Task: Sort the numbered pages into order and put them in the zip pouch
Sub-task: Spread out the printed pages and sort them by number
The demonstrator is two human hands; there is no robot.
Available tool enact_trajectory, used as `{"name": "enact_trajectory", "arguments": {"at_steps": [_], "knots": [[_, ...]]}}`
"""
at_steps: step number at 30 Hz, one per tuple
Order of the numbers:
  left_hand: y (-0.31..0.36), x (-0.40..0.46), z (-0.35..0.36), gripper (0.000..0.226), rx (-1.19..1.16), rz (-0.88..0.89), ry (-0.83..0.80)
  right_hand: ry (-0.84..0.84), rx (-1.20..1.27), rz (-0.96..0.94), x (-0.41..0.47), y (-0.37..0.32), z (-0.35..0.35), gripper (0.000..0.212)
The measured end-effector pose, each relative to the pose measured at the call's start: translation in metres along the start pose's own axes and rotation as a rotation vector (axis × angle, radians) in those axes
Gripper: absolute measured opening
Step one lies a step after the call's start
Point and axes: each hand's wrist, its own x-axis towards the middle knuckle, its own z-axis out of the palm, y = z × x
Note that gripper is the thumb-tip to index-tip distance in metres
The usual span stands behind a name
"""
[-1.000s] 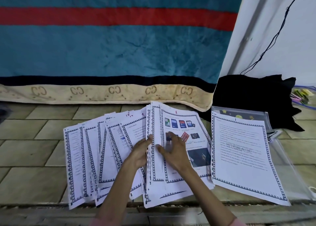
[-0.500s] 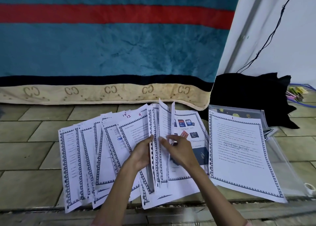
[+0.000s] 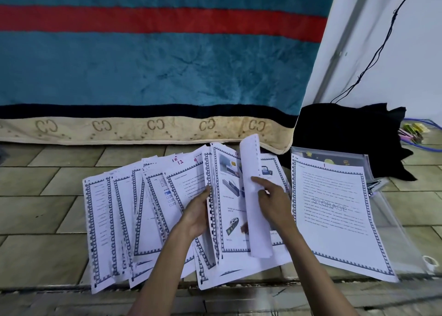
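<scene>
Sorting was under way on the tiled floor [image 3: 43, 196]: the right hand [image 3: 270, 201] pinched a white punched sheet [image 3: 253, 196] lifted upright, while the left hand [image 3: 198, 213] gripped the edge of the fanned stack of border-printed numbered pages [image 3: 134, 210] at its nine o'clock. Page 1 [image 3: 334, 215] lay on the clear plastic zip pouch [image 3: 392, 222] at three o'clock; the next move likely called for finding page 2.

Both hands, left [image 3: 197, 214] and right [image 3: 272, 199], reach forward, fingers curled, gripping.
</scene>
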Motion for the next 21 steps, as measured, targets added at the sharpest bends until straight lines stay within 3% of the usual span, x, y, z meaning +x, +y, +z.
{"name": "enact_trajectory", "arguments": {"at_steps": [2, 5, 8, 14, 18, 21], "knots": [[-0.001, -0.001, 0.010, 0.039, 0.018, -0.009, -0.020, -0.084, 0.072, 0.056, -0.005, -0.010, 0.005, 0.036], [-0.002, -0.002, 0.019, 0.039, 0.074, -0.015, -0.047, -0.117, 0.052, 0.043, -0.007, -0.017, 0.014, 0.056], [0.001, -0.004, 0.015, 0.041, 0.050, -0.026, -0.035, -0.059, 0.013, -0.022, -0.003, -0.011, 0.007, 0.032], [0.008, -0.011, 0.000, 0.040, 0.038, -0.033, 0.041, 0.039, -0.033, -0.015, 0.009, 0.005, -0.033, 0.065], [0.004, -0.006, 0.001, 0.070, -0.061, -0.042, 0.073, -0.047, 0.060, 0.019, 0.008, -0.006, -0.022, 0.037], [0.004, -0.005, 0.012, 0.087, -0.097, -0.070, 0.053, -0.184, 0.097, 0.065, -0.001, -0.021, 0.000, 0.060]]}}
